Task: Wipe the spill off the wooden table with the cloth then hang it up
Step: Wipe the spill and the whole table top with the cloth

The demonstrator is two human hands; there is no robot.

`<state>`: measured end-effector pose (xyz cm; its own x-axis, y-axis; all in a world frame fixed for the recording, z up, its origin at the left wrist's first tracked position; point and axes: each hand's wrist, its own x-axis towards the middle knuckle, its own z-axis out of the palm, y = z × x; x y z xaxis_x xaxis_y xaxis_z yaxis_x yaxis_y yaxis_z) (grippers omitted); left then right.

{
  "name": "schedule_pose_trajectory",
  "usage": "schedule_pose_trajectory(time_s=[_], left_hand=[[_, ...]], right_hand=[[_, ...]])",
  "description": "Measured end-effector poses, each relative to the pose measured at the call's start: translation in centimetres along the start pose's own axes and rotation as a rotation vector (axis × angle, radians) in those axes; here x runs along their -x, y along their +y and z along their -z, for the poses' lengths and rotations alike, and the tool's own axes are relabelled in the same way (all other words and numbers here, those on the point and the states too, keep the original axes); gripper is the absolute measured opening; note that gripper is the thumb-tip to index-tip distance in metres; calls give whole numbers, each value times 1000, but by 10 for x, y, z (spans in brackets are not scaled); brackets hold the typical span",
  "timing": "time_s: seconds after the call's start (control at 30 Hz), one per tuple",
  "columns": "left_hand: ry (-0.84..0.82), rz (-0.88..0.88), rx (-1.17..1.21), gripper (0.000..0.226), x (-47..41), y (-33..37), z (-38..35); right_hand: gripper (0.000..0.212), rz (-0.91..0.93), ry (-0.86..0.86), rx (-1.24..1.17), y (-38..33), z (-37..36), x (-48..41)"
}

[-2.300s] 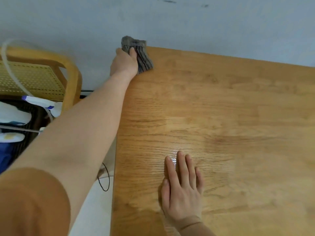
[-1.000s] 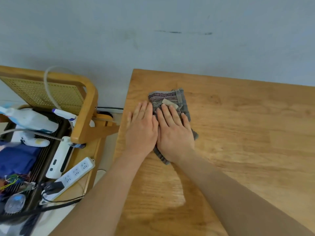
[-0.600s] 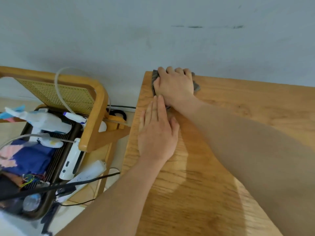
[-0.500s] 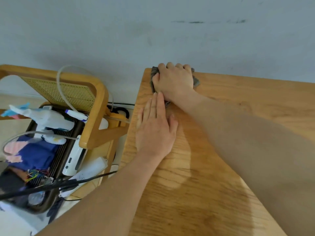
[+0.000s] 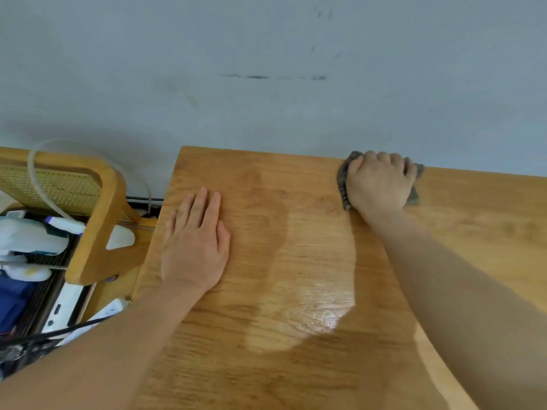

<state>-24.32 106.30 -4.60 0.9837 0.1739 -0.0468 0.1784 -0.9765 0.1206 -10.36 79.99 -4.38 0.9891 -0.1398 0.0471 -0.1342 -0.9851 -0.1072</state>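
My right hand point(image 5: 379, 182) presses down on a grey striped cloth point(image 5: 342, 184) at the far edge of the wooden table point(image 5: 296, 261), close to the wall. Only the cloth's edges show around the fingers. My left hand point(image 5: 195, 244) lies flat and open on the table near its left edge, fingers together pointing away from me. A darker damp streak and a shiny wet patch point(image 5: 313, 309) lie on the wood between my arms.
A grey wall point(image 5: 266, 69) stands right behind the table. To the left is a wooden chair with a cane back point(image 5: 88, 208); on and beside it lie a spray bottle point(image 5: 32, 235), a white power strip point(image 5: 109, 309), cables and blue fabric.
My right hand has slid the cloth rightward along the far edge, away from the table's back left corner. My left hand stays flat near the left edge.
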Motion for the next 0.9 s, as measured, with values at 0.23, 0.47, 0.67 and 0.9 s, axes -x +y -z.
schedule_pose_trajectory(time_s=[0.23,0.47,0.67,0.9], left_hand=[[19,12,22,57,1,-2,0],[19,-24,3,50,1,-5,3],[-46,30,25,53,0,21,5],[-158,-228,135,63,44,171,-15]], right_hand=[[55,423,-177,-123,-105,-10,78],[56,-35,-182,-45,53,15,84],[57,-92,-166,6,68,17,75],[57,113,-193,17,76,20,59]])
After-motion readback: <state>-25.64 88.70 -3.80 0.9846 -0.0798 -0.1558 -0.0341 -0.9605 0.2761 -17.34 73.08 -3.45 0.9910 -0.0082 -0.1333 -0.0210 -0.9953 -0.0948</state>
